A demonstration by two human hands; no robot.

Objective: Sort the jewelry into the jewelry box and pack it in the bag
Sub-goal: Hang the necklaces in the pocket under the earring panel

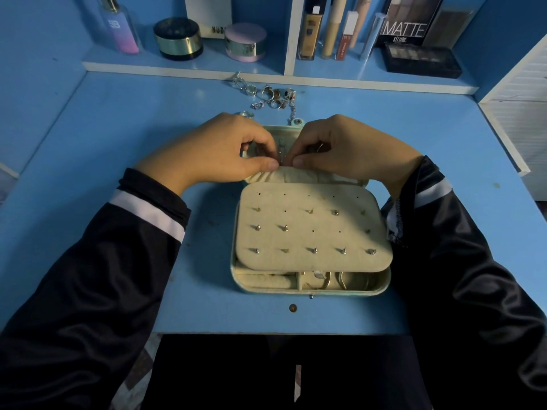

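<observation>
Mint-green jewelry box with a beige velvet lining (pixel 310 292) lies open in the middle of the blue desk (pixel 118 143); its beige earring panel (pixel 310 229) carries rows of small studs; gold bangles (pixel 349 281) sit in the front compartment. Left hand (pixel 219 149) and right hand (pixel 349 149) meet over the gathered fabric pocket (pixel 302 174) of the lid; each pinches, thumb against forefinger, a small silvery piece of jewelry (pixel 281 158), too tiny to identify. A heap of silver rings and chains (pixel 266 94) lies on the desk behind the box; a round copper disc (pixel 292 307) lies just in front of it; cosmetics stand on the blue shelf (pixel 177 65).
</observation>
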